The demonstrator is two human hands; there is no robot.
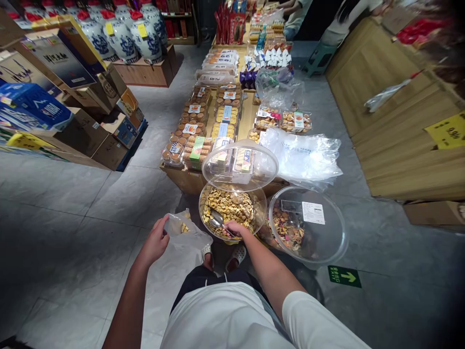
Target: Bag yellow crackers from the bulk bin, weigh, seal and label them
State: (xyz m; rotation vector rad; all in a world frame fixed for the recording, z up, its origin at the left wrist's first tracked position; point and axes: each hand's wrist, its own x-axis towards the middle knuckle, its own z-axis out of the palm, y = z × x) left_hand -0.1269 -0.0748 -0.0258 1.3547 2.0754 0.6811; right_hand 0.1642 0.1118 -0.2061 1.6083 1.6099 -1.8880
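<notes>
The left hand [154, 241] pinches a clear plastic bag [187, 232] at its mouth, grip narrow; the right hand [232, 229] has a closed grip on a metal scoop [217, 219], resting in a round clear bin [200, 206] of small golden biscuits [234, 206] at twelve o'clock; a clear lid [240, 165] stands tilted up behind; a second bin [343, 232] sits at two o'clock.

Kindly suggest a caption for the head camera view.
Right hand on scoop in biscuit bin; left hand holds plastic bag.

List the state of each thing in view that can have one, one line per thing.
left hand: gripping the bag
plastic bag: hanging, biscuits inside
right hand: holding the scoop
metal scoop: resting in the biscuits
front bin's clear lid: raised, tilted open
right bin's clear lid: closed
</notes>
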